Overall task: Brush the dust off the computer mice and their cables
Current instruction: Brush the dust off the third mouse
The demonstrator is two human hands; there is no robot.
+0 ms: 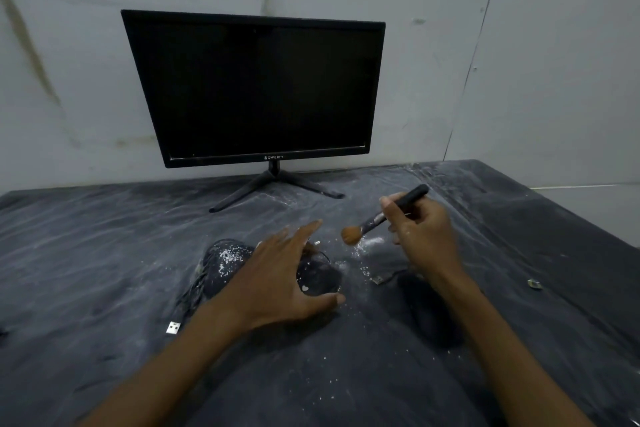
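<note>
Two black mice lie side by side on the dark cloth. The left mouse (225, 262) is speckled with white dust. My left hand (280, 274) hovers over the middle mouse (318, 276) with fingers spread, partly hiding it. A third black mouse (427, 305) sits under my right forearm. My right hand (420, 229) grips a black-handled brush (377, 217); its brown bristles hang just above the cloth, right of the middle mouse. A cable bundle (195, 288) with a USB plug (173, 327) lies left of the mice. Another USB plug (379, 279) lies near the third mouse.
A black monitor (256, 87) on a tripod stand (273, 184) stands at the back against the wall. White dust (372, 241) is scattered on the cloth (104, 253). A small metal piece (535, 284) lies at the right. The table edge runs diagonally at far right.
</note>
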